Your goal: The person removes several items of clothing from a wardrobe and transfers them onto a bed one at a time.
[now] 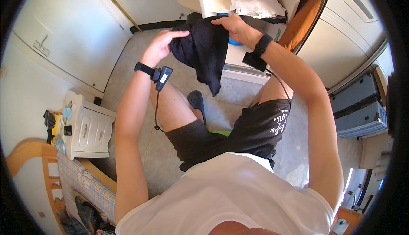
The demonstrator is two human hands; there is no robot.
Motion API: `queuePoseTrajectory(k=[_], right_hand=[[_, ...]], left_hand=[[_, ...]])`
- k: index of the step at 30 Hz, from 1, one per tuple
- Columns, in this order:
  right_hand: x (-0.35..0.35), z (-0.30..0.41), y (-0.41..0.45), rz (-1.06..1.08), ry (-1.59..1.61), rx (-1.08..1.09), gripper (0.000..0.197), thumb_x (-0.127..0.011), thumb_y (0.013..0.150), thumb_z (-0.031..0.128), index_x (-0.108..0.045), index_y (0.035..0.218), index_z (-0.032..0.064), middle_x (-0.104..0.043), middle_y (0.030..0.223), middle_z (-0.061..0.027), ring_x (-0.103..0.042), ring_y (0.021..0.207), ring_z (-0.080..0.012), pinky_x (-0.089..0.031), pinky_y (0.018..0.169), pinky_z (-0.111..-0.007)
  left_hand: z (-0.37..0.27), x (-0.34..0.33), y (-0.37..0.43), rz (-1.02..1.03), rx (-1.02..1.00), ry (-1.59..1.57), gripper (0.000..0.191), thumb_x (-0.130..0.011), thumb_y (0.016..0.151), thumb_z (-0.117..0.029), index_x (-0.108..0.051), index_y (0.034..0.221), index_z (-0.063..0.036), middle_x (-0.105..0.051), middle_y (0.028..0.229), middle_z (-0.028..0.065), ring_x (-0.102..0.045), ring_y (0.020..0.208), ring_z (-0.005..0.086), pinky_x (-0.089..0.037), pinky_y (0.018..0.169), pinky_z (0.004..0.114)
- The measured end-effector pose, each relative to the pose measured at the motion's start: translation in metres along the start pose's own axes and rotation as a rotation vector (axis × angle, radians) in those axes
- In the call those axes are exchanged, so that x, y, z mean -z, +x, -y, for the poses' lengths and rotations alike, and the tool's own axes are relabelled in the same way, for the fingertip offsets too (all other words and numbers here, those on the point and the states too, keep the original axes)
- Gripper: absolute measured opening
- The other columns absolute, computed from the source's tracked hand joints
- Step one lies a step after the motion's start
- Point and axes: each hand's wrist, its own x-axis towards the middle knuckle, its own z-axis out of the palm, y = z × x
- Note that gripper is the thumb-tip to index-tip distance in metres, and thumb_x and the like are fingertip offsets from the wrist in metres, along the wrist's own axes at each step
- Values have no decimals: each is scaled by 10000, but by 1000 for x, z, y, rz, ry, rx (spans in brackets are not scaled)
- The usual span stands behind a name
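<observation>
A black cloth garment [204, 49] hangs between my two hands above the floor, its lower end drooping to a point. My left hand [163, 45] grips its left side, thumb laid over the fabric. With thumb and fingers my right hand [233, 26] pinches its upper right edge. Just beyond, a stack of folded clothes with a white one [254, 2] on top rests on a shelf of the open wardrobe [209, 2]. Something blue [235, 41] shows partly behind the garment and my right hand. What kind of garment I hold cannot be made out.
Black straps with small devices [162, 78] and cables are on both wrists. Left stand a white door [73, 27], a white nightstand [92, 131] and a bed with a checked cover [92, 179]. An orange cloth [302, 22] hangs at the wardrobe's right; a blue-grey suitcase [356, 105] is farther right.
</observation>
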Motion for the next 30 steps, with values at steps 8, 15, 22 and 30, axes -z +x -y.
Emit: queuePoseTrajectory(k=[8,15,22,30], right_hand=[[12,25,-20,135,-143,137,495,-747,717,-33,-614,1194,-49,-618,1200,-217,-535,1195,-316,-436,1009,-388],[21,27,-17,121,-1236,177,346,-769,744,185,-714,1056,44,-621,1183,-247,-569,1124,-363,-413,996,-383],[37,107,-26,83,-874,475,418,-668,894,366,-655,1174,55,-619,1198,-140,-499,1230,-268,-359,1067,-389],[56,-39,-63,301,-551,161,954,-826,758,288,-289,1471,-49,-343,1515,-205,-279,1419,-297,-206,1186,-393]], left_hand=[[10,-16,13,-141,-401,130,616,-795,690,-18,-553,1251,67,-606,1237,187,-599,1112,244,-477,950,337],[13,-25,16,-523,-541,1276,387,-783,710,-195,-707,1048,-23,-716,1006,116,-662,943,247,-500,842,343],[-61,-16,1,-201,-652,344,513,-757,833,-322,-631,1185,29,-698,1085,99,-653,974,188,-503,886,321],[48,-64,-23,80,-142,428,770,-867,683,-150,-514,1345,24,-557,1359,103,-514,1247,223,-364,1097,362]])
